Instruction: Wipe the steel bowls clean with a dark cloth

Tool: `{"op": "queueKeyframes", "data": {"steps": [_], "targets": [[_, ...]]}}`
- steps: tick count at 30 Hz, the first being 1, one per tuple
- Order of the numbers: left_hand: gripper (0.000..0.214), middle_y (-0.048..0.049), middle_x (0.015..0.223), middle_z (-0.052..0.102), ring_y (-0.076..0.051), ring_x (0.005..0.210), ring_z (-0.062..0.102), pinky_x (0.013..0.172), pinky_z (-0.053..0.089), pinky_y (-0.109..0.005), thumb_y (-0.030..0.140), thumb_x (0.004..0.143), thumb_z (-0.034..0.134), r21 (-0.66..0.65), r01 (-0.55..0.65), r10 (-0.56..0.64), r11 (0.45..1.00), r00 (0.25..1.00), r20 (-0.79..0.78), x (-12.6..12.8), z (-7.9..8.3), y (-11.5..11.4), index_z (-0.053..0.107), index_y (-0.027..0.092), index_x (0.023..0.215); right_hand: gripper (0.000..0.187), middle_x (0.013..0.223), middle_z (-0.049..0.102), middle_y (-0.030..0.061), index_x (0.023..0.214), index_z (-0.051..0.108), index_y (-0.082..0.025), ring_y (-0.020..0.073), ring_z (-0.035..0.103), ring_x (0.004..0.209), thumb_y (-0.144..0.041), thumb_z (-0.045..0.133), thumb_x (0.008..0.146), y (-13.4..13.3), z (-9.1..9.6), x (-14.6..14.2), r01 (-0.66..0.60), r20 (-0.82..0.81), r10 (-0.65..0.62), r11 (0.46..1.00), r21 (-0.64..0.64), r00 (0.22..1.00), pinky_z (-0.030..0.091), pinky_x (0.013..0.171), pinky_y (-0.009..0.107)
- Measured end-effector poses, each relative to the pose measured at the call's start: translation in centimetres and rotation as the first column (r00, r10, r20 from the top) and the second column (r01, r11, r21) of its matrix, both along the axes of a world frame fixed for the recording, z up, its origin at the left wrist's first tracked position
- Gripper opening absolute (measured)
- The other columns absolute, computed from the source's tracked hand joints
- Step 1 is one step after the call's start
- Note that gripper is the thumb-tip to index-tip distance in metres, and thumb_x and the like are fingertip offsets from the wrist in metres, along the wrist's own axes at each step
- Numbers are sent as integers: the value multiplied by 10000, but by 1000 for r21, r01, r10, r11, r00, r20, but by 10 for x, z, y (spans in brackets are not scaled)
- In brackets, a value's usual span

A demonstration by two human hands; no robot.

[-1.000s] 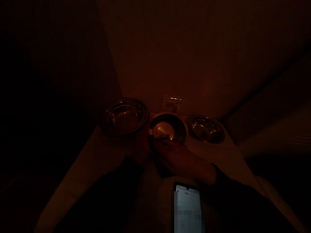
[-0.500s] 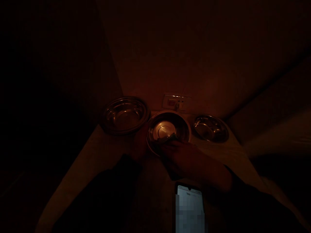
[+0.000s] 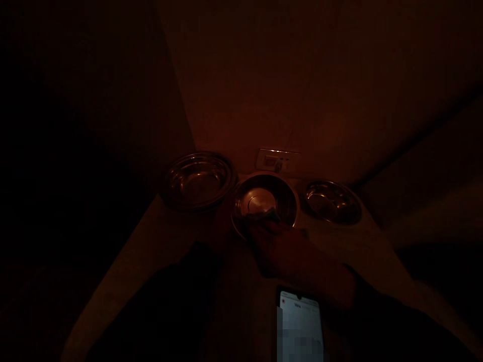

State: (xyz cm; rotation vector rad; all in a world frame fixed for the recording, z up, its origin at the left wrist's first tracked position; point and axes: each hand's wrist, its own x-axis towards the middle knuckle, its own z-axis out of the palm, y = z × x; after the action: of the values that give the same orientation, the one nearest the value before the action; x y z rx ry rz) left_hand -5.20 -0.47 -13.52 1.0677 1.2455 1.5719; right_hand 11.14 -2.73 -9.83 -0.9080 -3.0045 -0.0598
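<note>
In dim reddish light, a round steel bowl stands in the middle of the table. My right hand reaches over its near rim, closed on a dark cloth pressed against the inside of the bowl. Part of the cloth hangs below the hand, outside the rim. At the bowl's left side, my left hand holds it, though its fingers are mostly lost in shadow.
Stacked steel dishes sit to the left, and another shiny steel bowl to the right. A lit phone lies on the table near me. Behind is a wall socket.
The whole view has shifted slightly, so things appear a little further right. My right hand stays in the bowl with the cloth, with hardly any movement; the picture is darker.
</note>
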Motion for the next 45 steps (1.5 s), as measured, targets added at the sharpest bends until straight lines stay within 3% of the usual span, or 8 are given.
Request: {"op": "queueKeyframes", "data": {"steps": [6,11,14,20,27,31,38,45], "targets": [[480,-90,1240,652,-267,1195,564,1027,423,-399,497,844,476,-126,13,-8,992,999,36,2,3,-3,605,169,1169,391,1188,640,173,1297,489,-94,290,627,1011,-198,453,921,9,11,2,7,-51,-13,994,-111,999,538,799,433],[494,-74,1385,544,-251,1331,432,1101,339,-378,505,873,453,-37,56,-59,998,992,-113,0,0,-6,557,203,1250,506,1206,624,202,1404,357,-64,293,607,1085,-202,449,926,15,16,6,4,-112,-26,980,-197,993,530,850,431],[484,-85,1400,528,-246,1337,427,1125,305,-391,488,889,419,-72,69,-80,995,985,-151,2,-1,-7,557,193,1246,520,1182,635,195,1428,310,-61,277,617,1067,-214,423,945,17,18,7,-1,-128,-30,971,-240,991,524,868,417],[417,-112,1324,586,-251,1316,451,1128,301,-393,437,906,393,-139,23,-56,990,970,-238,6,-1,-8,610,175,1146,439,1241,603,187,1367,401,-78,270,606,1083,-242,422,960,16,15,3,-25,-197,-16,979,-203,980,519,888,415],[430,-129,1314,594,-239,1271,504,1098,348,-378,366,929,328,-175,-46,-13,983,946,-325,6,3,-9,573,137,1198,427,1297,575,179,1355,425,-77,270,559,1163,-257,425,968,14,8,0,-81,-289,17,974,-212,957,490,961,436],[432,-131,1322,589,-224,1257,518,1091,356,-358,300,932,310,-178,-85,10,980,922,-388,6,7,-9,534,112,1250,407,1340,553,153,1342,459,-107,274,532,1208,-232,442,955,16,10,5,-101,-248,42,968,-229,968,467,995,454],[441,-111,1317,595,-227,1250,522,1070,385,-375,365,934,310,-145,-71,7,987,916,-401,3,-1,-6,553,149,1232,356,1330,570,122,1281,541,-161,247,523,1232,-194,455,937,18,22,16,-68,-139,28,954,-292,990,435,1034,431],[461,-133,1278,619,-239,1212,554,1062,397,-384,387,937,300,-167,-90,30,982,941,-337,4,1,-5,568,128,1208,421,1311,573,165,1336,478,-115,282,553,1180,-174,473,919,15,8,12,-27,-90,9,979,-204,996,458,981,475]]}}
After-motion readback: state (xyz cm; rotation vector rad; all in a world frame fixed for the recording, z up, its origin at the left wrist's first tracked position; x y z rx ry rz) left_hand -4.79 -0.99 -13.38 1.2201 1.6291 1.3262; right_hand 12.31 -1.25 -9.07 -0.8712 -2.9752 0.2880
